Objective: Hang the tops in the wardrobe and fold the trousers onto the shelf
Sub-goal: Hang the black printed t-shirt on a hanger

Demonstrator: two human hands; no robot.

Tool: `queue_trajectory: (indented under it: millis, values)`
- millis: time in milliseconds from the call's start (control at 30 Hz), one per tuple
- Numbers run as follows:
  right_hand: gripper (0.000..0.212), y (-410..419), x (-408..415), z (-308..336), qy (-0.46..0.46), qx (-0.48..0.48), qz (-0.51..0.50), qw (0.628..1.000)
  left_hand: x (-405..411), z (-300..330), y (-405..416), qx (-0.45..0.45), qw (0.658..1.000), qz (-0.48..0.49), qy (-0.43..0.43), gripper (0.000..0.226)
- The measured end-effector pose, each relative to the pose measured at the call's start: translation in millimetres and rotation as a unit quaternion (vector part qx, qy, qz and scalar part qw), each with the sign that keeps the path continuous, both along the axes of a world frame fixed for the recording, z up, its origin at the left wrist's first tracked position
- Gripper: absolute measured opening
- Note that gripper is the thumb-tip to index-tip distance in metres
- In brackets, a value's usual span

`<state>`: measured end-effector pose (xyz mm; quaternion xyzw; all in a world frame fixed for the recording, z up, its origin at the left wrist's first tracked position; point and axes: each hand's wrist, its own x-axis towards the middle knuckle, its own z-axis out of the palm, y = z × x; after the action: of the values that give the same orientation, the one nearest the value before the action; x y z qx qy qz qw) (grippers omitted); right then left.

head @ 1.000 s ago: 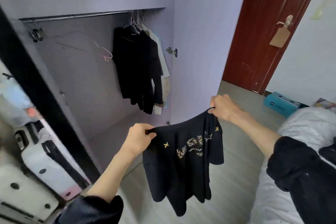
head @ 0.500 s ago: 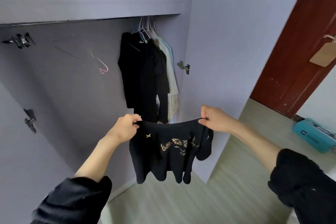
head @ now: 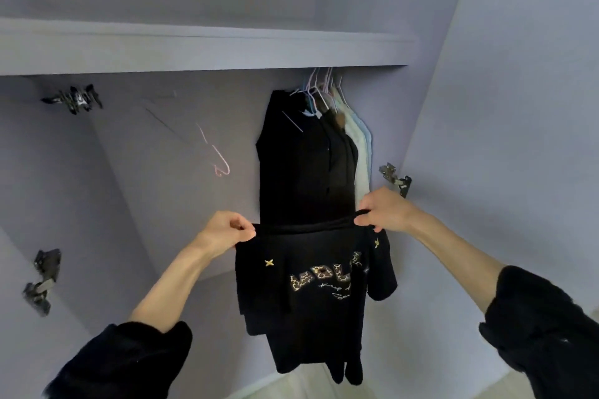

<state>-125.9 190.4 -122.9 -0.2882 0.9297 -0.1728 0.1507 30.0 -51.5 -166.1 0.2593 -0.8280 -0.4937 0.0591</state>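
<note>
black top point(head: 317, 288) pinched at both shoulders by my left hand point(head: 223, 232) and right hand point(head: 384, 212); i'd fetch the pink hanger point(head: 214, 155), upper left of centre, first.

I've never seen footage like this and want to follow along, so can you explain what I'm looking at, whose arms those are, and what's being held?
The camera sits on a person's head, looking forward and down, so the arms are the wearer's own. The left hand and right hand each pinch a top edge of a black T-shirt with a leopard-patterned print, held up before an open wardrobe. Inside, under a shelf, clothes already hang at the right, and an empty pink hanger hangs further left.
</note>
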Motion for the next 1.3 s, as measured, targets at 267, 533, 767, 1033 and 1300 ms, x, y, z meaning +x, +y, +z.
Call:
queue_trajectory:
  millis: [267, 533, 767, 1033, 1300]
  values:
    - [0.005, -95.3, -37.5, -9.8, 0.115, 0.044, 0.097, 0.988, -4.3, -8.5, -62.6, -0.162, 0.975, 0.144, -0.049, 0.021]
    - [0.009, -170.4, -63.4, -25.2, -0.018, -0.046, 0.171, 0.984, 2.0, 0.4, -87.2, -0.287, 0.890, 0.342, -0.087, 0.024]
    - [0.060, -256.1, -67.8, -30.7, -0.206, -0.154, 0.141, 0.956, 1.4, 27.6, -104.9, 0.264, 0.849, 0.429, 0.157, 0.014]
    - [0.049, -374.9, -53.4, -7.9, -0.271, -0.261, 0.014, 0.926, 12.2, 41.1, -123.4, 0.262, 0.841, 0.441, 0.171, 0.021]
    - [0.011, -401.9, -52.0, 9.7, -0.325, -0.329, -0.037, 0.886, 30.8, 33.4, -137.0, 0.257, 0.835, 0.456, 0.168, 0.022]
